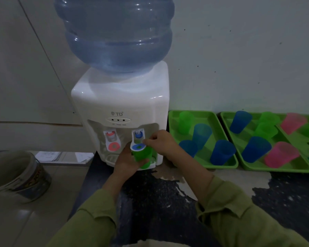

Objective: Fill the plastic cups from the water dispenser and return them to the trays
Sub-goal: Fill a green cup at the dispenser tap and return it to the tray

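Head: L hand [126, 158] round cup [144, 155], R [161, 143] on tap [137, 137]

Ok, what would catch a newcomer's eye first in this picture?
The big translucent blue water bottle looms top centre on the white tabletop dispenser. Below it, the left hand holds a green plastic cup under the blue tap while the right hand touches it. Bright green trays of coloured cups sit right.

"td" logo on the water dispenser [119, 111] front, lettering on the tin [25, 177] too blurred to read
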{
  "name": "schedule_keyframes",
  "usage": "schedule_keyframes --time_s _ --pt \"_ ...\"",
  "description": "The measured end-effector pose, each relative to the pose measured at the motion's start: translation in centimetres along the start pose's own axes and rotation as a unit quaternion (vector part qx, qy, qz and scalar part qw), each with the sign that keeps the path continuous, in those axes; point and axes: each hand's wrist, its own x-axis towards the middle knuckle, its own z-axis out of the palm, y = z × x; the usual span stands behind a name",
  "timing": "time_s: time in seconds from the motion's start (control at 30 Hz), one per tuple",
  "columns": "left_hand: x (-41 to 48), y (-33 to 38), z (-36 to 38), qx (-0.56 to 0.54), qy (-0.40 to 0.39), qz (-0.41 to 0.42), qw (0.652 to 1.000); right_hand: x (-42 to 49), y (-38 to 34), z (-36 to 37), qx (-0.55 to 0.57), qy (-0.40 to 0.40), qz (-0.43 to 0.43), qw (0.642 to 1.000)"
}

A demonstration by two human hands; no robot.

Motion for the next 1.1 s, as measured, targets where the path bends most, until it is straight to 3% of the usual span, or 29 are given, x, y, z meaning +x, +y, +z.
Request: schedule_keyframes --time_s 0.17,0.4,0.7,0.9,1.1 --pt "0.0 -0.5 0.1 -0.061 0.005 -0.008 0.998 0.6 2.2 1.5 -0.057 0.023 0.003 0.998" --pt "0.7 -1.6 0.4 -0.046 -0.004 -0.005 0.999 1.1 3.0 4.2 -0.121 0.109 -0.037 0.986" --pt "0.8 -1.9 0.9 -0.071 -0.003 -0.015 0.997 0.0 5.3 4.6 -0.020 0.185 -0.050 0.981" --pt "-0.1 -2.2 1.2 -0.093 -0.006 0.002 0.996 -2.3 8.5 4.4 0.000 0.174 -0.007 0.985" --pt "-2.0 -2.3 1.4 -0.084 -0.019 0.014 0.996 -4.3 10.1 5.4 0.044 0.084 0.036 0.995"
